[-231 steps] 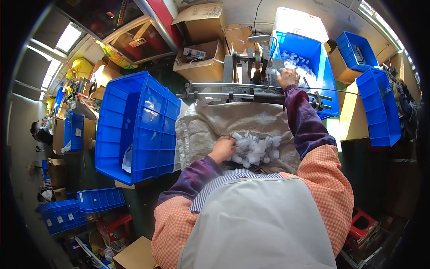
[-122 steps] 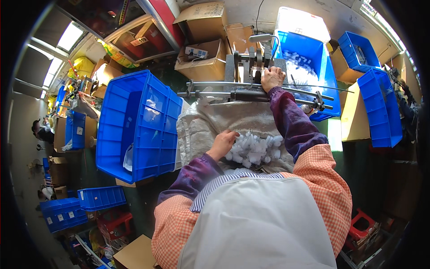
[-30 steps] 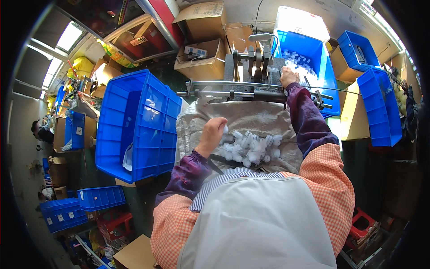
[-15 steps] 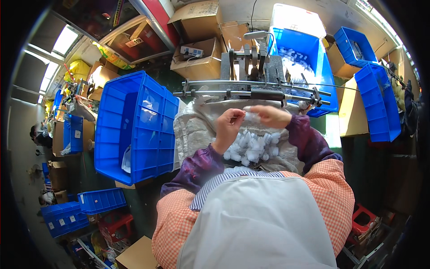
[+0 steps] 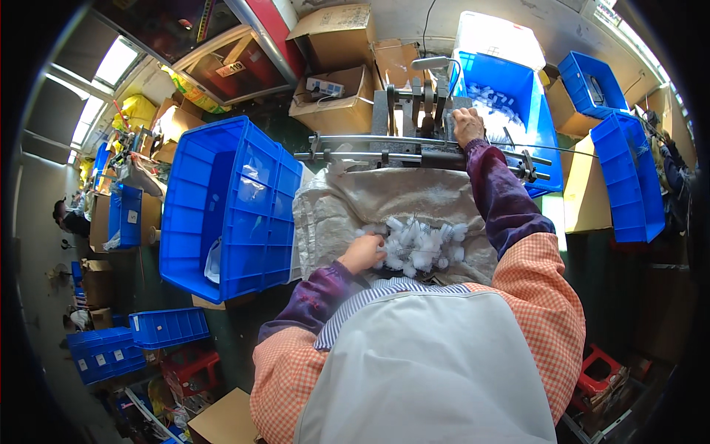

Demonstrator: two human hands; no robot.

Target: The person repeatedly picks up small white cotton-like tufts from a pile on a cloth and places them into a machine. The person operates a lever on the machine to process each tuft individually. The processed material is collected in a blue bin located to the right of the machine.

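Observation:
A heap of small white plastic pieces (image 5: 423, 248), some with thin bristle-like parts, lies on a grey-beige cloth (image 5: 325, 211) in front of me. My left hand (image 5: 362, 253) is at the heap's left edge with its fingers curled in against the pieces; what they pinch is too small to make out. Farther off, my right hand (image 5: 467, 127) reaches to the right side of a metal bench machine (image 5: 418, 111). Its fingers bend down over the machine's edge, and whatever lies under them is hidden. Metal rods (image 5: 347, 140) run across the machine's near side.
Left of the cloth stands a large blue crate (image 5: 251, 214) tipped toward me. Behind the machine's right side is a blue bin (image 5: 543, 118) holding more white pieces. Cardboard boxes (image 5: 333, 103) stand at the back left. More blue crates (image 5: 627, 177) are at the right.
My hands were together above the heap. The left has dropped to the heap's left edge, and the right has moved away and forward onto the machine.

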